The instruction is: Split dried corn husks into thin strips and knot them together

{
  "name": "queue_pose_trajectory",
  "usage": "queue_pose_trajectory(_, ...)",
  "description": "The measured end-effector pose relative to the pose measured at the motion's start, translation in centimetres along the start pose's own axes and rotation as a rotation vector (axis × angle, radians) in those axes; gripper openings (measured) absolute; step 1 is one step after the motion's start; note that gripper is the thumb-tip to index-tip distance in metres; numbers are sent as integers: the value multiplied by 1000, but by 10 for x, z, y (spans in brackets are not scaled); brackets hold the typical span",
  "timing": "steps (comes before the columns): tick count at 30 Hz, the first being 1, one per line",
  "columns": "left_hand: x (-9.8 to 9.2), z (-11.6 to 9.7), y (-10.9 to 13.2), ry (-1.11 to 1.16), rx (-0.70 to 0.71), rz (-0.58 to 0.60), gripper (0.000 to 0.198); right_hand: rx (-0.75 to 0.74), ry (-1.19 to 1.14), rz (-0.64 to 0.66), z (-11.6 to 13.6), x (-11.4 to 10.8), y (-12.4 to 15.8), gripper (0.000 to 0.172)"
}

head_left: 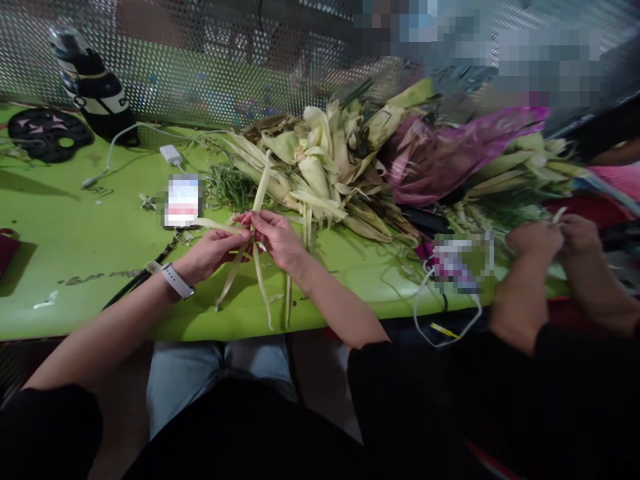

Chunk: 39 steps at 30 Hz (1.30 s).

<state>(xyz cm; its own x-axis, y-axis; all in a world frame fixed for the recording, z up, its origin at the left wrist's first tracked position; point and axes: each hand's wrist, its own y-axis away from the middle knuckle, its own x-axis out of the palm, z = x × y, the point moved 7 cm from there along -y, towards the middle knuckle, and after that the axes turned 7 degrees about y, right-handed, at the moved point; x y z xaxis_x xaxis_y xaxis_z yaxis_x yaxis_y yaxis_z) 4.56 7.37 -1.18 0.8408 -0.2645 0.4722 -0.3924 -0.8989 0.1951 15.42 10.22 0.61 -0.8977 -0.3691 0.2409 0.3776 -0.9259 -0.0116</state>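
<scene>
The left hand [213,253] and right hand [276,237] are pinching pale strips [262,291] before the husk pile [320,167]. A co-worker [520,293] is working right of it.

The fingertips of the left hand [213,253] and the right hand [277,239] cover the place where the pale leaf strips [263,290] meet — how they cross cannot be told. One blurred patch [183,200] lies beside the left hand, a second blurred patch [457,265] near a co-worker's hands [550,240]. The left edge cuts off a dark red thing [6,250].
</scene>
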Motion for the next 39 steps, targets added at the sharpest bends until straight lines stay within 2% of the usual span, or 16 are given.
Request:
queue_pose_trajectory(7,3,4,3,-59,-14,3,28,13,14,-53,-7,-1,-2,30)
queue_pose_trajectory(10,3,-1,1,29,55,-15,25,34,152,-50,0,-5,-1,39)
queue_pose_trajectory(15,-7,-12,-2,141,149,-96,28,-114,513,-189,24,-16,6,45)
queue_pose_trajectory(18,-12,-20,-3,170,267,-109,19,-80,660,-37,15,-3,9,42)
queue_pose_trajectory(21,-15,-23,-3,154,333,-128,20,-39,639,103,2,7,7,38)
queue_pose_trajectory(26,-20,-30,-1,75,407,-216,22,-76,570,106,0,6,4,39)
queue_pose_trajectory(32,-24,-31,-2,145,423,-276,13,-71,616,166,-2,7,4,40)
queue_pose_trajectory(34,-25,-28,-4,187,395,-275,10,-123,706,110,2,5,5,39)
queue_pose_trajectory(38,-25,-25,-7,267,357,-227,15,-427,1073,-236,27,4,19,28)
queue_pose_trajectory(39,-23,-25,-7,271,364,-213,18,-480,1148,-276,30,8,24,27)
